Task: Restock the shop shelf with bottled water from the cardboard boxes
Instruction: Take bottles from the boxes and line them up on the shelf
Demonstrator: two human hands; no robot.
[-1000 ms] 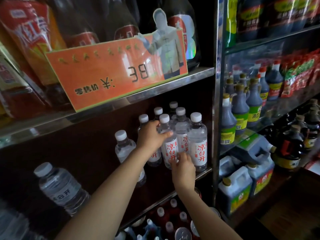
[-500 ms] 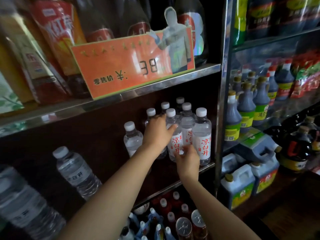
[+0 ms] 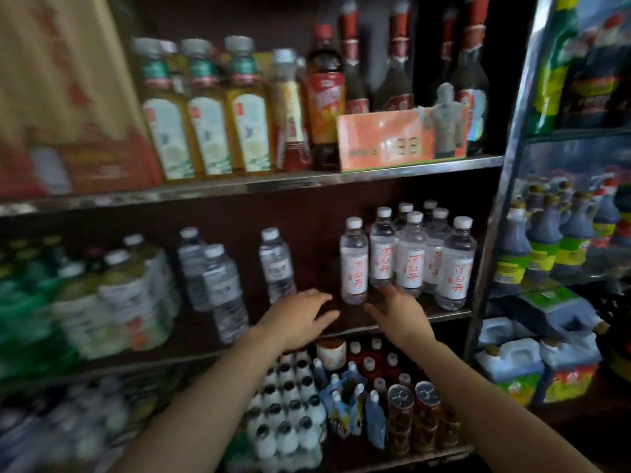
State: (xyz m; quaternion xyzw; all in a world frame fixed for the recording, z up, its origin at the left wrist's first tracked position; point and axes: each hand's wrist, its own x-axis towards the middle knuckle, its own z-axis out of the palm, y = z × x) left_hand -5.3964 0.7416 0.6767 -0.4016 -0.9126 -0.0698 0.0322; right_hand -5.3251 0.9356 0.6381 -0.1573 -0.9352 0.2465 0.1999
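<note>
Bottles [image 3: 406, 254] upright at shelf's [image 3: 444, 315] right end; smooth, light, best gripped mid-body; both hands' fingers [image 3: 324, 298] spread, empty

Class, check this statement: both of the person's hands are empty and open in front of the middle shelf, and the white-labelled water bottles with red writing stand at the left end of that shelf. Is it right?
Not quite. The head view shows the left hand and right hand empty and open in front of the middle shelf, but the white-labelled water bottles stand at its right end, not its left.
</note>
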